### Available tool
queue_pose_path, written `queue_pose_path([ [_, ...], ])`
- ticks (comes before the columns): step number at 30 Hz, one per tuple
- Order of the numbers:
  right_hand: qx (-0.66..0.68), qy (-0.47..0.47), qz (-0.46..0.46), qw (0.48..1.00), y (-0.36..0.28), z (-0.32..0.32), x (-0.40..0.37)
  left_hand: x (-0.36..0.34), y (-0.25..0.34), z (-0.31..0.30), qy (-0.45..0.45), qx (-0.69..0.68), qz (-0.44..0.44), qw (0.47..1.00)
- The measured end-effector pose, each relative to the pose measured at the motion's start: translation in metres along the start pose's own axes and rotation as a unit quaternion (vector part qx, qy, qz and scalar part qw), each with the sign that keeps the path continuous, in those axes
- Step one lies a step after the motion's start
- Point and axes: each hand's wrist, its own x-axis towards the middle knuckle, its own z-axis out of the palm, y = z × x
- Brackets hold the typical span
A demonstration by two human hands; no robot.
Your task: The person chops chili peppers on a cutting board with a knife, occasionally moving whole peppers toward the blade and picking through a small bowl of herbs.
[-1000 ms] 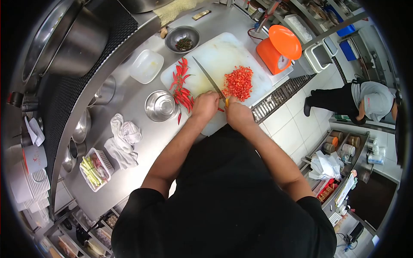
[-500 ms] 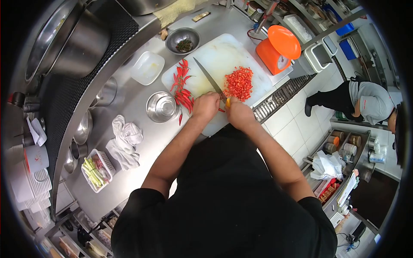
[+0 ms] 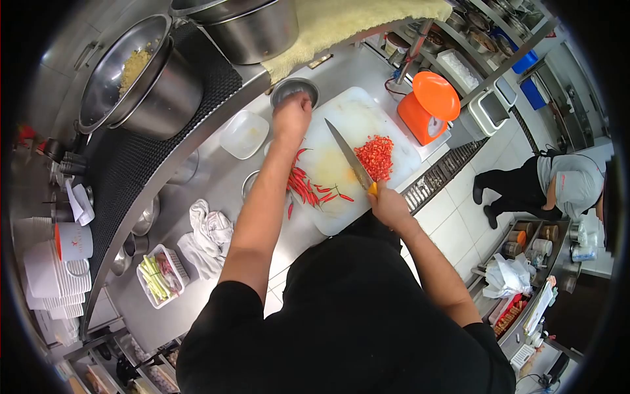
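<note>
My right hand (image 3: 391, 209) grips the yellow handle of a kitchen knife (image 3: 344, 151); its long blade lies across the white cutting board (image 3: 341, 220), beside a heap of chopped red chillies (image 3: 375, 157). My left hand (image 3: 293, 115) is over the small metal bowl (image 3: 286, 85) at the board's far left corner. Its fingers are curled down, and whatever they hold is hidden. Whole red chillies (image 3: 303, 187) lie along the board's left edge, a few of them further in towards the knife.
An orange scale (image 3: 420, 115) stands right of the board. To the left are a white dish (image 3: 244, 134), a metal cup (image 3: 249, 184) partly behind my forearm, a cloth (image 3: 207, 240) and a basket of cut green stalks (image 3: 157, 279). Another person (image 3: 567, 184) stands far right.
My left hand has left the chillies near the knife and reached out to the metal bowl. My right hand has moved slightly right and nearer me with the knife. The view has shifted.
</note>
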Motion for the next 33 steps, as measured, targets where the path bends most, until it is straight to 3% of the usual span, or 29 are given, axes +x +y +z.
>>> queue_pose_path([
  [4,0.012,0.006,0.008,1.000,0.000,-0.002,0.000,-0.006,-0.003,-0.007,-0.087,0.064,-0.029,0.994],
  [10,0.023,-0.001,0.016,1.000,-0.001,-0.002,0.000,-0.133,0.044,0.005,-0.298,0.001,0.070,0.952],
  [17,0.018,-0.013,0.027,0.999,-0.003,-0.005,0.000,-0.186,0.041,0.014,-0.254,0.037,0.149,0.955],
  [23,-0.006,-0.002,0.011,1.000,-0.011,-0.012,-0.003,-0.179,0.033,0.013,-0.296,0.037,0.112,0.948],
  [33,-0.065,0.002,-0.018,0.998,-0.031,-0.024,-0.019,-0.190,0.045,0.015,-0.228,0.002,0.127,0.965],
])
